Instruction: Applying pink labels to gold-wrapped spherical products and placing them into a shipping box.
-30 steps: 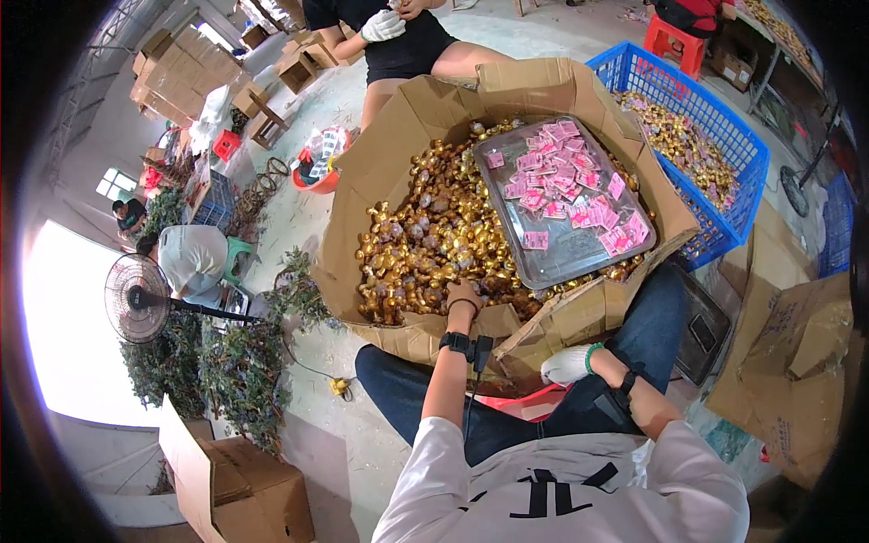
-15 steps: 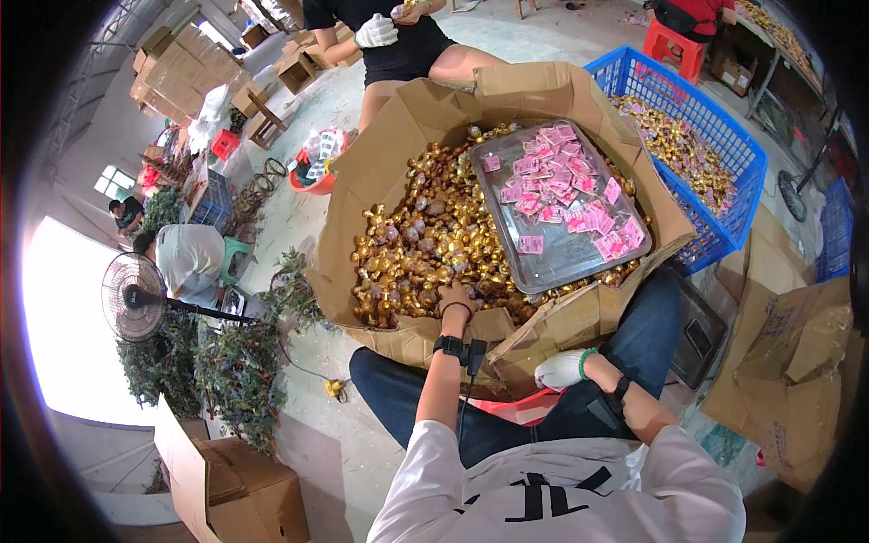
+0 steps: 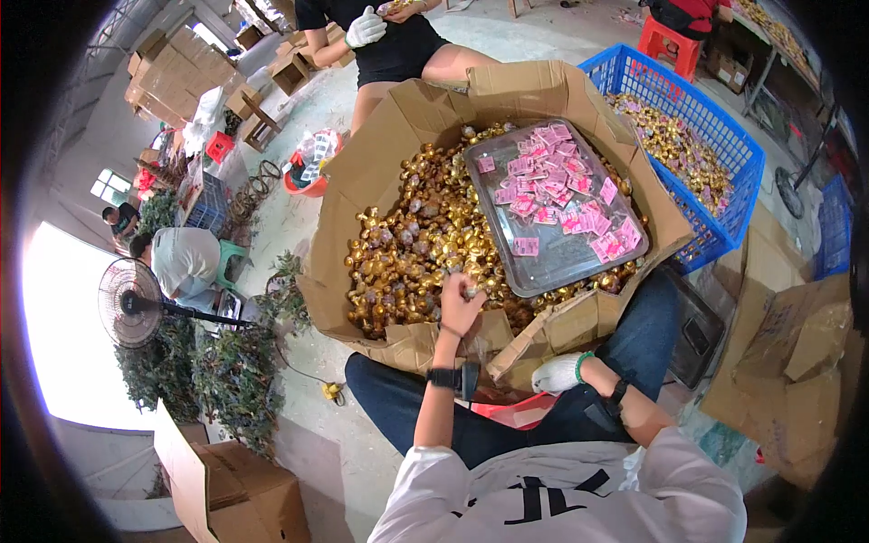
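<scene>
A large cardboard box in front of me holds a heap of small shiny gold trinkets. My bare left hand is over its near part, fingers pinched round a small gold trinket that they partly hide. A metal tray with many pink printed cards lies tilted on the heap, to the right of that hand. My right hand, in a white glove with a green cuff, is low by the box's near flap, above my thigh. Its fingers look curled in; what they may hold is hidden.
A red container sits between my legs. Beyond the box to the right stands a blue crate of gold and pink pieces. A co-worker with a white glove sits opposite. At left are a fan and an open carton.
My left hand has come up out of the gold heap, its fingers now pinched together above it. The gloved right hand has hardly moved. The view has shifted slightly.
</scene>
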Action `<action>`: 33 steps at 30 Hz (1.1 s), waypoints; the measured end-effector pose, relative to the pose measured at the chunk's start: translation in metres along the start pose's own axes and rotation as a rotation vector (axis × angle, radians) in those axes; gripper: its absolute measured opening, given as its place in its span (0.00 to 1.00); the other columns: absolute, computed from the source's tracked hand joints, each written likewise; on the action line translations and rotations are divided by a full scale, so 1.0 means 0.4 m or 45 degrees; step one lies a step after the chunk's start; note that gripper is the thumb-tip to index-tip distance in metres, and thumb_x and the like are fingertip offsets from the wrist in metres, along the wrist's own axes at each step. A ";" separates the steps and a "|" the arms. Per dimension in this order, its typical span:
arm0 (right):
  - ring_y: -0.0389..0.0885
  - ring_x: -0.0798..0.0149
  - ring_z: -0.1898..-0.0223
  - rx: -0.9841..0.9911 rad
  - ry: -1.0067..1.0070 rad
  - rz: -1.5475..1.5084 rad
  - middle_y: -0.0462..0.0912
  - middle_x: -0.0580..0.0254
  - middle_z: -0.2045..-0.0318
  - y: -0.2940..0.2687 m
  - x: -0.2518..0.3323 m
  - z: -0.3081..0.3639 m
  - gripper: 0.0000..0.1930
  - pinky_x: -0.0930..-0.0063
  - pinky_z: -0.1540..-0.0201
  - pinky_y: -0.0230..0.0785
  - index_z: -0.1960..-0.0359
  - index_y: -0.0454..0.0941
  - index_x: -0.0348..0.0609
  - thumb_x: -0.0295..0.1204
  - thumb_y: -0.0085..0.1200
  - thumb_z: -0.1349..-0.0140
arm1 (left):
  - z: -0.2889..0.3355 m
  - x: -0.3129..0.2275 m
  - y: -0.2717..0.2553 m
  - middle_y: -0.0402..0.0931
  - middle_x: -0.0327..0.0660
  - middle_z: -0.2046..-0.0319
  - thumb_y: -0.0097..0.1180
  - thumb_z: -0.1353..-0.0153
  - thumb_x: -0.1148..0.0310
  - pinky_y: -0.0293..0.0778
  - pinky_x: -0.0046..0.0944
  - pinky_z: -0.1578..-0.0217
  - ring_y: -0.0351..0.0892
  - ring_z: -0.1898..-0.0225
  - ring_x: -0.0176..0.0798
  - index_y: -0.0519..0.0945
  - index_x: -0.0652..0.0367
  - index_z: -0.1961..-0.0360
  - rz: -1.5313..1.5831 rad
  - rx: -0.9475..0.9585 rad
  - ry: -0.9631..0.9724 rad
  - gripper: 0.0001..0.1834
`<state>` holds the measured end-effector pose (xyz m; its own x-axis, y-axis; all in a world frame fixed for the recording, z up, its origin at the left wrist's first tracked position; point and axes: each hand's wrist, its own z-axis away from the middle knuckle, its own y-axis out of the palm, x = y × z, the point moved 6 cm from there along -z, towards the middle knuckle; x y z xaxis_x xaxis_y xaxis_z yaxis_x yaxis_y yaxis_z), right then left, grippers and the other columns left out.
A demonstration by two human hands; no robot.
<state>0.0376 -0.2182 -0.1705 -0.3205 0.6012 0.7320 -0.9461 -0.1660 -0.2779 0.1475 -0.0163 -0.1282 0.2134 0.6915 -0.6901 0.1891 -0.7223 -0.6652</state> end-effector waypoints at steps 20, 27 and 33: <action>0.78 0.57 0.71 -0.188 -0.151 0.043 0.80 0.56 0.73 -0.043 0.041 0.021 0.14 0.62 0.66 0.67 0.69 0.77 0.43 0.36 0.38 0.40 | 0.323 -0.133 0.037 0.75 0.44 0.66 0.49 0.54 0.65 0.65 0.39 0.66 0.70 0.70 0.41 0.75 0.62 0.63 2.923 -0.318 -0.948 0.17; 0.79 0.47 0.73 -1.181 -0.839 0.643 0.80 0.49 0.74 -0.077 0.051 0.059 0.09 0.59 0.68 0.74 0.72 0.78 0.39 0.32 0.51 0.49 | 0.307 -0.174 0.052 0.72 0.40 0.71 0.48 0.47 0.65 0.62 0.36 0.70 0.65 0.73 0.37 0.74 0.60 0.59 2.634 -0.299 -1.168 0.16; 0.78 0.47 0.75 -0.901 -0.554 0.706 0.77 0.49 0.78 -0.040 -0.018 -0.020 0.10 0.57 0.71 0.72 0.77 0.77 0.39 0.33 0.52 0.49 | 0.314 -0.161 0.068 0.72 0.40 0.71 0.48 0.43 0.62 0.67 0.37 0.70 0.67 0.75 0.38 0.73 0.53 0.59 2.310 -0.190 -1.280 0.12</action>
<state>0.0555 -0.2138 -0.1761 -0.8313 0.2178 0.5113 -0.4581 0.2524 -0.8523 0.0185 -0.0791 -0.1378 -0.2636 -0.9155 -0.3040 0.4831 -0.3981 0.7798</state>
